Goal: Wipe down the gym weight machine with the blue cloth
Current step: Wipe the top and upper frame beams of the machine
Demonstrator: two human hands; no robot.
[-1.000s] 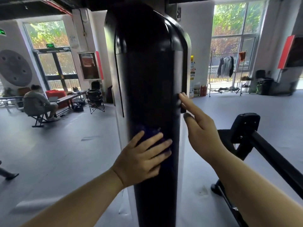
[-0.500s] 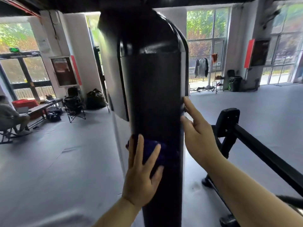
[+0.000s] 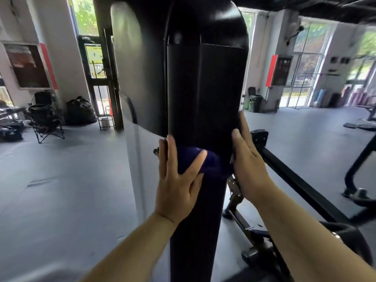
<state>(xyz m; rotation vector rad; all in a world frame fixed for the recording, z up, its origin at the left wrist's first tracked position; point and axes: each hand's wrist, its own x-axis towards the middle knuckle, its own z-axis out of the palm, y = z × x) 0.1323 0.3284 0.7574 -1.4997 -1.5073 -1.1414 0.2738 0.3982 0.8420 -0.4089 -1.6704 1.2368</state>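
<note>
The weight machine's tall black column (image 3: 203,88) fills the middle of the head view. My left hand (image 3: 179,180) presses the blue cloth (image 3: 211,161) flat against the column's front, fingers straight and spread. Most of the cloth lies under the palm; a dark blue fold shows to the right of the fingers. My right hand (image 3: 248,163) rests on the column's right edge with straight fingers pointing up, holding nothing.
A black padded arm and bar (image 3: 284,169) of the machine runs off to the right, with its base frame (image 3: 254,241) on the grey floor. A folding chair (image 3: 45,121) and black bags (image 3: 81,110) stand at the left wall. Another machine's frame (image 3: 360,159) is at far right.
My view has swung to the right around the column. My left hand with the cloth has turned from sideways to fingers pointing up. My right hand has stayed on the column's right edge.
</note>
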